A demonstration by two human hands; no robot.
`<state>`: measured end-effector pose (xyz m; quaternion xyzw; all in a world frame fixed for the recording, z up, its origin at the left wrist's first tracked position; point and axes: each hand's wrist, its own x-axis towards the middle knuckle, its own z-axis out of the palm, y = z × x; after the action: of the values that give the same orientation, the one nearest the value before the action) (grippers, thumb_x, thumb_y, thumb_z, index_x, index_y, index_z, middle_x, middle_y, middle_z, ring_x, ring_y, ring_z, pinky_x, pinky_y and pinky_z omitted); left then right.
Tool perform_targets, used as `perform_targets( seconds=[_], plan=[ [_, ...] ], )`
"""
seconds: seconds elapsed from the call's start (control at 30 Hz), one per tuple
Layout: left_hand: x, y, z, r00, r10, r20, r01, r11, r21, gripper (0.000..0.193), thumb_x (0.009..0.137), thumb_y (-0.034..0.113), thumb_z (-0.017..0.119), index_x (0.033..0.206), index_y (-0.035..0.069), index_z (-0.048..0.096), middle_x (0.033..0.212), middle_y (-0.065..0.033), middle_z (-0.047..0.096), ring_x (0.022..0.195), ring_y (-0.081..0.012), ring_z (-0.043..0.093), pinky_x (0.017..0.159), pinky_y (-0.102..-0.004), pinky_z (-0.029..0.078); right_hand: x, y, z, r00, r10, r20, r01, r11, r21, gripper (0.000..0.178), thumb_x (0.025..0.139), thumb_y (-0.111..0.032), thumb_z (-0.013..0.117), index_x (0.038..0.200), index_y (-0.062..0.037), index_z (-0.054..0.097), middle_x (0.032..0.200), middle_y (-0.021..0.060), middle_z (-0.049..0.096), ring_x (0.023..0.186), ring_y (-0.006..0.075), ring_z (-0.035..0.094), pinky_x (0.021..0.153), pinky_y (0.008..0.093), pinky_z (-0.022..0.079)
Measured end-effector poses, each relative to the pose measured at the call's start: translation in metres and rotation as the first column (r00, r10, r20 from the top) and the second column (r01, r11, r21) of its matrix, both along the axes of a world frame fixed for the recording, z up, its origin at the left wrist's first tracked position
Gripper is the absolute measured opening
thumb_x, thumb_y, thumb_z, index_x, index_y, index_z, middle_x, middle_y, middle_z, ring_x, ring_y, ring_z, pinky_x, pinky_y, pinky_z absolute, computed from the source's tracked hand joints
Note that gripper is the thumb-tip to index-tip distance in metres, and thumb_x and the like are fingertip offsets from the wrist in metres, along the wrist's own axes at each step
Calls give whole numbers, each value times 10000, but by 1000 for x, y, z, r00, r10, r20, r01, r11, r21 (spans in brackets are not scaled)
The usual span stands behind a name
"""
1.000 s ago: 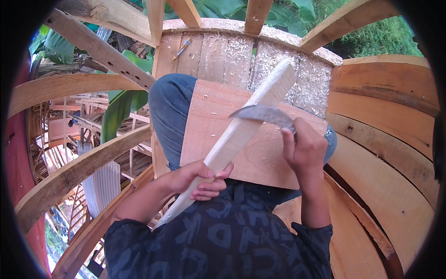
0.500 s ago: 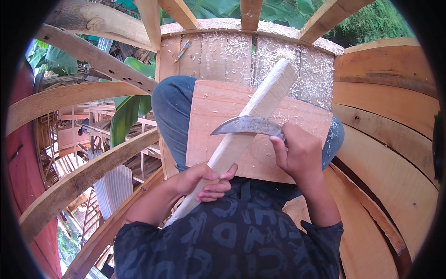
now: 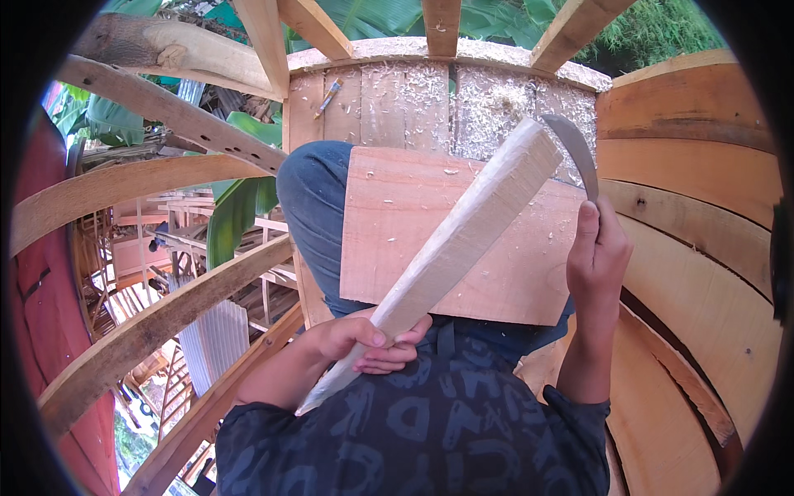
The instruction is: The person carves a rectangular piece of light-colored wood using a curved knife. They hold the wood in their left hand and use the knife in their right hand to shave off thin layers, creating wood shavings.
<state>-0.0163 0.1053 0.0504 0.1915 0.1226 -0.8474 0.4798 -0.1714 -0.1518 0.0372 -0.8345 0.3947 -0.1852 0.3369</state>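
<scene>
My left hand grips the lower end of a long pale wooden stick that lies slanted across a flat wooden board on my lap. My right hand holds a curved metal blade raised upright beside the stick's upper end, its tip near the stick's top. The blade is off the wood. Fine shavings lie on the board.
I sit inside a curved wooden frame of ribs and planks. A plank ledge ahead is covered in wood shavings, with a small pencil-like tool on it. Green leaves and stacked timber show through the gaps at left.
My right hand has swung the blade from lying across the stick's middle up and to the right, clear of the wood. The left hand keeps its hold.
</scene>
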Motion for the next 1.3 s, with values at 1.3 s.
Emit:
perform_targets(
  seconds=[1.3],
  plan=[
    [-6, 13, -13, 988, 19, 156, -20, 1000, 5, 311, 792, 308, 587, 881, 110, 364, 555, 55, 348, 406, -32, 337, 357, -169, 287, 25, 18, -13, 944, 301, -139, -330, 894, -305, 471, 831, -450, 661, 643, -64, 467, 539, 105, 475, 472, 293, 517, 436, 371, 390]
  ],
)
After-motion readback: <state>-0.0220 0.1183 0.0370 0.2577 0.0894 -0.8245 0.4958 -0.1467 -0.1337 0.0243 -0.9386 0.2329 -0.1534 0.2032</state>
